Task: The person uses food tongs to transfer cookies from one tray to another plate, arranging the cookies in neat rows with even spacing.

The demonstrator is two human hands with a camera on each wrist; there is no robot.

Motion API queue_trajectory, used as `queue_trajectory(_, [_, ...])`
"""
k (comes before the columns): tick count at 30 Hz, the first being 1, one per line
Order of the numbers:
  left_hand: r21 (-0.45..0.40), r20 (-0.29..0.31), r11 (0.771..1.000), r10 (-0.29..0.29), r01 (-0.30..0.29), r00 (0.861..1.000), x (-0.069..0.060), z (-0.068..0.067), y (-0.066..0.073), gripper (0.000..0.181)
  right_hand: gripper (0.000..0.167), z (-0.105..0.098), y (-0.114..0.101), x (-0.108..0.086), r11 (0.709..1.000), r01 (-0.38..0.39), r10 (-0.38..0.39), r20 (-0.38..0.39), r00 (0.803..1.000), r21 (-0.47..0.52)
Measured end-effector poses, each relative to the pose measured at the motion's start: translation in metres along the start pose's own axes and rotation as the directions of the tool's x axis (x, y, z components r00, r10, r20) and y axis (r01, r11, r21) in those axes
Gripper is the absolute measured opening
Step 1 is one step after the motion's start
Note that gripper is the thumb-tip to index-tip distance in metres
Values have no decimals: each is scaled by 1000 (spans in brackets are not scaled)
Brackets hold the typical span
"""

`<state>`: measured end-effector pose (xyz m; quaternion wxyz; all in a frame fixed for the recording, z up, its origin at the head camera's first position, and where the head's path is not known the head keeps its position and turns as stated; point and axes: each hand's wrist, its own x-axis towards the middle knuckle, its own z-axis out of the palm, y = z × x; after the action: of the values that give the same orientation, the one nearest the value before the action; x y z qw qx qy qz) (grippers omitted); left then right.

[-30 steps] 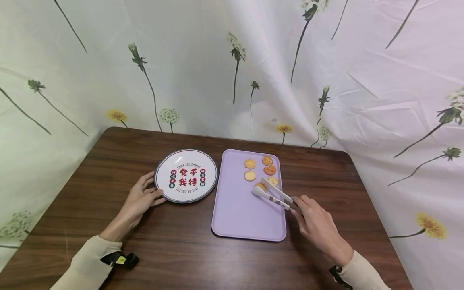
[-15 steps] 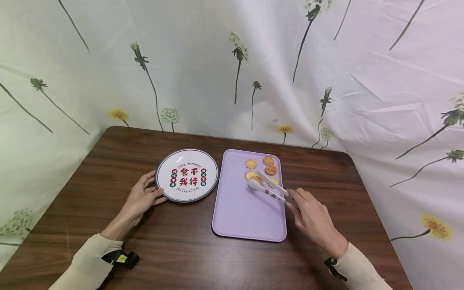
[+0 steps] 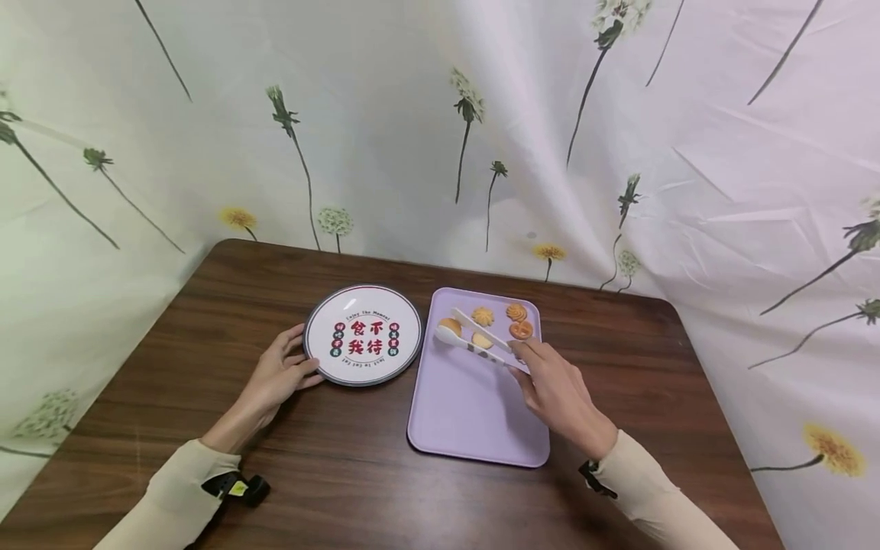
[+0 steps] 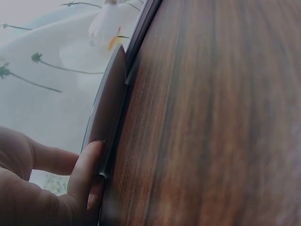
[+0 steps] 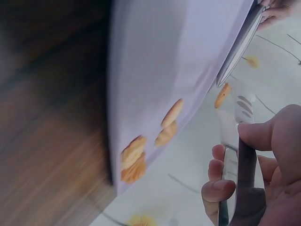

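Since the earlier frames, I see the right hand has brought the tongs across from the cluster of cookies to the left edge of the tray, near the plate. The round cookie sits between their tips, and my right wrist feed shows it lifted off the tray; I judge most of the sideways carry done. The right fingers are curled round the tongs' handles, squeezing the arms until only the cookie parts them. The left hand stays at the plate's left rim, thumb on top and fingers round the side.

For room, I have a narrow strip of worktop between the plate's right rim and the tray's left edge, so the crossing looks short. The tray's two raised edges are the ones I'd mind. Its near half shows bare purple, and wood runs wide toward the near edge. The pale cookie lies just beneath the tongs' arms, so dipping them there could nudge it.
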<state>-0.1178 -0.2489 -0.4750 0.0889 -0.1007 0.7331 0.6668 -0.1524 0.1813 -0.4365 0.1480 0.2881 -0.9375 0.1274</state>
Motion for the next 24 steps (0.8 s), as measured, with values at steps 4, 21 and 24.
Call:
queue_trajectory(4, [-6,-4,1000,1,-1,1000,-1,1,1,79,36,10,-8,20,999,37,-37,-10,999,36])
queue_trajectory(21, [-7,-30,1000,-12,11,999,-5,3,5,78,34,46,-54,74,985,138,-146,70,987,105])
queue_trajectory(24, [-1,-29,1000,-8,8,1000,-4,3,6,78,34,52,-62,85,982,157,-165,79,983,104])
